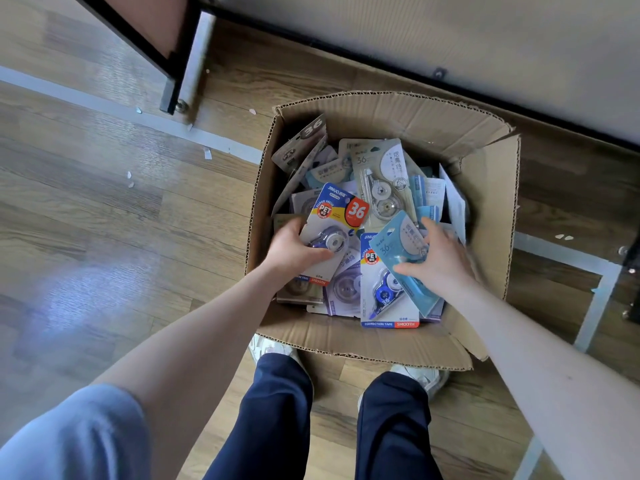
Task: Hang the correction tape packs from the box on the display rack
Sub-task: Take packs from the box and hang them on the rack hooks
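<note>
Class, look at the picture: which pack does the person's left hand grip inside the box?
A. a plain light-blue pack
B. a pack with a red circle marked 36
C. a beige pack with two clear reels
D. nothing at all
B: the left hand has its thumb and fingers curled round the pack with the red 36 circle, while the right hand is on the light-blue pack in the box.

One box, two hands, many correction tape packs (too jumbled to count).
</note>
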Tool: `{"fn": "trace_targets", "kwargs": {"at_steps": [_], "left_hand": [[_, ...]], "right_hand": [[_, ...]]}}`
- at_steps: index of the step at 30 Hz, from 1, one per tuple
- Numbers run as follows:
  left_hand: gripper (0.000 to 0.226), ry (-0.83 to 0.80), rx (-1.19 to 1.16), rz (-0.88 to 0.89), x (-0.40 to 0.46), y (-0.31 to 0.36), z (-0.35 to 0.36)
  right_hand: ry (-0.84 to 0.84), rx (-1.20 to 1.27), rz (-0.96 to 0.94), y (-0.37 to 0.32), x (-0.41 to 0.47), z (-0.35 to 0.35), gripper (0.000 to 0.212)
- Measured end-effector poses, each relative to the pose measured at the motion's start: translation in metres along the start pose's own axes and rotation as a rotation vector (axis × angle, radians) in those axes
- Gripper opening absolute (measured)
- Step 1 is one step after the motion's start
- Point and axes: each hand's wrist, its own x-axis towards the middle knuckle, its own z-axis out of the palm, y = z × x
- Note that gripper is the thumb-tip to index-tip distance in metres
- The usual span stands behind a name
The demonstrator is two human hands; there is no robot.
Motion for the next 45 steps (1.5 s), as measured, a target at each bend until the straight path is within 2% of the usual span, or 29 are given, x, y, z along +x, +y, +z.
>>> {"fn": "trace_targets", "kwargs": {"at_steps": [6, 10, 12, 14, 16, 18, 23, 26, 30, 33, 35, 45], "left_hand": [[0.043, -0.072, -0.027, -0.001, -0.003, 0.005, -0.006], [0.045, -0.097, -0.064, -0.026, -0.007, 0.003, -0.009], [0.046, -0.101, -0.085, -0.034, -0.012, 0.005, -0.012], [0.048, -0.105, -0.107, -0.034, -0.016, 0.008, -0.016], [0.050, -0.107, -0.115, -0.020, -0.021, 0.014, -0.022], [0.050, -0.116, -0.109, -0.010, -0.027, 0.025, -0.028], [0.043, -0.102, -0.099, 0.036, -0.045, 0.058, -0.046], [0.040, -0.083, -0.097, 0.062, -0.060, 0.076, -0.057], [0.050, -0.092, -0.118, 0.083, -0.084, 0.104, -0.071], [0.040, -0.088, -0.162, 0.105, -0.107, 0.127, -0.082], [0.034, -0.097, -0.187, 0.131, -0.124, 0.144, -0.090], [0.035, -0.092, -0.311, 0.288, -0.209, 0.214, -0.137]], "right_hand": [[-0.040, 0.002, 0.008, -0.006, 0.002, -0.004, 0.093], [0.005, -0.135, 0.001, -0.008, -0.002, -0.004, 0.095], [0.064, -0.134, 0.000, -0.010, -0.006, -0.004, 0.082], [0.092, -0.062, 0.009, -0.012, -0.010, -0.005, 0.058], [0.055, 0.054, 0.022, -0.015, -0.015, -0.011, 0.037], [0.019, 0.135, 0.010, -0.017, -0.022, -0.020, 0.029], [0.061, 0.271, -0.016, -0.031, -0.041, -0.053, 0.023], [0.124, 0.409, 0.009, -0.041, -0.052, -0.074, 0.028], [0.185, 0.527, -0.034, -0.059, -0.071, -0.108, 0.025], [0.214, 0.607, -0.062, -0.077, -0.090, -0.135, 0.023], [0.233, 0.633, -0.082, -0.088, -0.104, -0.152, 0.021], [0.318, 0.714, -0.228, -0.148, -0.177, -0.242, 0.019]]}}
